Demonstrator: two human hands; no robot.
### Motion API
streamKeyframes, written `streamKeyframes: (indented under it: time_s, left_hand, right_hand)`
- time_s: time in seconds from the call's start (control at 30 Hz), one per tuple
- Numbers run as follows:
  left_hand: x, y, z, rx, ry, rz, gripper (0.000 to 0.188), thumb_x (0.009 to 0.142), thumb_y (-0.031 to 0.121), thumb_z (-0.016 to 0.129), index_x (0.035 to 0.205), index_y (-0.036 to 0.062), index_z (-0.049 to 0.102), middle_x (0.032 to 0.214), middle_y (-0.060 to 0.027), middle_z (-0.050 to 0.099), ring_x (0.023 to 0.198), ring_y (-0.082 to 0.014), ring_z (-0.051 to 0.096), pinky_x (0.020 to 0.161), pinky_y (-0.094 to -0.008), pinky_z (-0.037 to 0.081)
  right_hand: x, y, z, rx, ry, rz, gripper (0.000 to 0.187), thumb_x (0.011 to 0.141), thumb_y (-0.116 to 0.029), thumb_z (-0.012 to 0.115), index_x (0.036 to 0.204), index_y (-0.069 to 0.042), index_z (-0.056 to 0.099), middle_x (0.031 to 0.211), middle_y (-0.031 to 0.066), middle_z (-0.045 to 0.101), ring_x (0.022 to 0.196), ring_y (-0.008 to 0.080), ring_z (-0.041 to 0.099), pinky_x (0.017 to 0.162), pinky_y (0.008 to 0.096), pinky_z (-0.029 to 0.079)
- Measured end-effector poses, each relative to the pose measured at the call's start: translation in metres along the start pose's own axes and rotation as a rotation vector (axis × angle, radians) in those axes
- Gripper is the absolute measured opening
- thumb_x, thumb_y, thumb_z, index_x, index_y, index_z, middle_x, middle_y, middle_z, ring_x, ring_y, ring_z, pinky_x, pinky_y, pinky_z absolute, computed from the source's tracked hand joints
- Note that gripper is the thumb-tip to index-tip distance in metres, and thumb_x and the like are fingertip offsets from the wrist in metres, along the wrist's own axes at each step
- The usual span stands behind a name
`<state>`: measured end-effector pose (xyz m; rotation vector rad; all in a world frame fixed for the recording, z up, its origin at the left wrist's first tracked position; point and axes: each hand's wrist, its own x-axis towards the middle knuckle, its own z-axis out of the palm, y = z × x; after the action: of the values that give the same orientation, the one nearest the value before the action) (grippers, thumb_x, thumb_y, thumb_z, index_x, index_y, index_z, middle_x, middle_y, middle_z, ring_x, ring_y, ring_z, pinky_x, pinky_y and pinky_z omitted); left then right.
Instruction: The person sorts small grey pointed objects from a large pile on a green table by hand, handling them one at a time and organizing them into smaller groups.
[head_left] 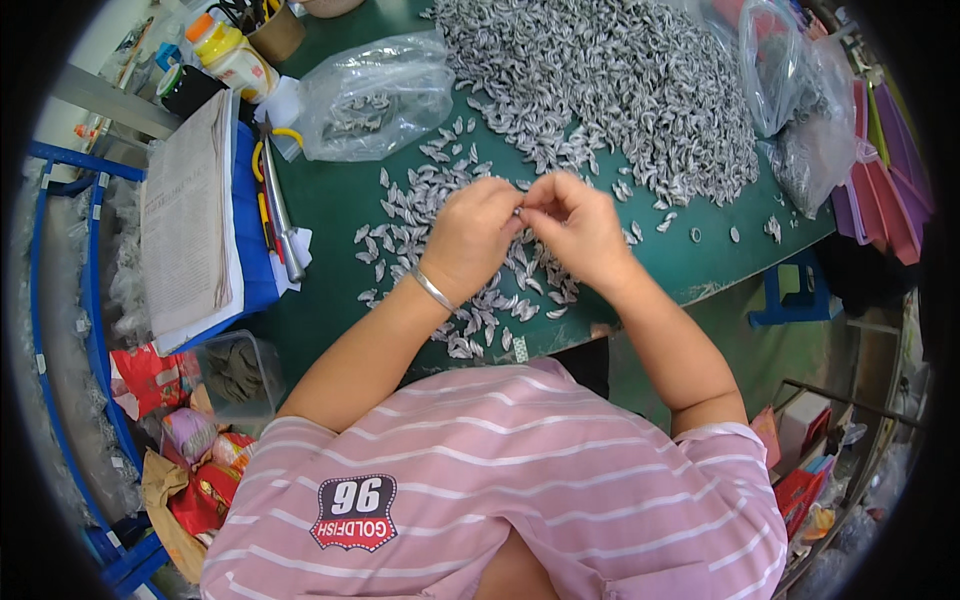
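My left hand [468, 238], with a silver bangle [433, 288] at its wrist, meets my right hand [580, 226] above the green table [325, 205]. Fingertips of both hands are pinched together around a small metal piece [518, 212], mostly hidden by the fingers. Beneath and around them lie scattered small silver, ridged, wing-shaped pieces [405, 212]. Beyond the hands spreads a large heap of similar pieces [610, 95].
A clear plastic bag [425, 75] holds some pieces at the back left. Left of it are yellow-handled pliers [262, 150], a tapered metal rod [285, 215] and newspapers [190, 210]. More filled bags [815, 135] sit at right. A blue stool [795, 295] stands below.
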<state>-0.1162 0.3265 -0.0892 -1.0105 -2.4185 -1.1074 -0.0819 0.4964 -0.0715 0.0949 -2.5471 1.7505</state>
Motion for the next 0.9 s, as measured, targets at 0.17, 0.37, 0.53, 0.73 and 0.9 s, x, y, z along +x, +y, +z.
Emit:
streamKeyframes:
  time_s: [0.17, 0.37, 0.53, 0.73, 0.9]
  left_hand:
    - [0.006, 0.005, -0.019, -0.434, 0.002, -0.472, 0.013, 0.093, 0.008, 0.066, 0.105, 0.0021, 0.067, 0.082, -0.0056, 0.067, 0.064, -0.0134, 0.062, 0.057, -0.0236, 0.048]
    - [0.007, -0.040, -0.044, -1.288, 0.319, -0.860, 0.016, 0.101, 0.010, 0.055, 0.104, -0.0037, 0.063, 0.091, -0.0093, 0.068, 0.073, -0.0124, 0.064, 0.066, -0.0228, 0.053]
    - [0.031, -0.055, -0.068, -1.396, 0.694, -0.907, 0.027, 0.098, 0.004, 0.055, 0.117, -0.0153, 0.049, 0.111, -0.0258, 0.067, 0.097, -0.0266, 0.069, 0.088, -0.0292, 0.057]
    - [-0.003, 0.011, -0.008, -0.304, -0.209, -0.174, 0.016, 0.080, 0.001, 0.075, 0.095, 0.0031, 0.072, 0.090, -0.0079, 0.066, 0.078, -0.0205, 0.065, 0.072, -0.0306, 0.052]
    - [-0.009, 0.017, 0.012, 0.018, -0.274, 0.014, 0.013, 0.076, 0.005, 0.075, 0.088, 0.0033, 0.070, 0.085, -0.0120, 0.061, 0.083, -0.0336, 0.061, 0.074, -0.0415, 0.051]
  right_hand:
    - [0.001, -0.005, -0.030, -0.139, 0.025, -0.047, 0.004, 0.086, -0.003, 0.068, 0.089, -0.002, 0.067, 0.079, 0.0081, 0.070, 0.069, 0.0165, 0.068, 0.064, 0.0298, 0.053]
    - [-0.024, 0.008, -0.011, -0.537, -0.015, -0.332, 0.009, 0.080, -0.004, 0.068, 0.087, -0.006, 0.062, 0.082, 0.0117, 0.064, 0.084, 0.0337, 0.063, 0.072, 0.0454, 0.052]
    - [-0.023, 0.006, -0.009, -0.557, -0.032, -0.351, 0.013, 0.079, -0.002, 0.067, 0.089, -0.006, 0.061, 0.086, 0.0108, 0.064, 0.087, 0.0327, 0.062, 0.075, 0.0454, 0.051]
    - [-0.018, 0.008, -0.009, -0.468, 0.030, -0.288, 0.019, 0.076, 0.002, 0.065, 0.093, -0.004, 0.061, 0.085, 0.0131, 0.063, 0.080, 0.0330, 0.062, 0.073, 0.0427, 0.052]
    - [-0.020, 0.008, -0.039, -0.292, 0.130, -0.057, 0.018, 0.078, 0.006, 0.063, 0.094, -0.001, 0.065, 0.083, 0.0095, 0.062, 0.073, 0.0207, 0.064, 0.067, 0.0314, 0.053]
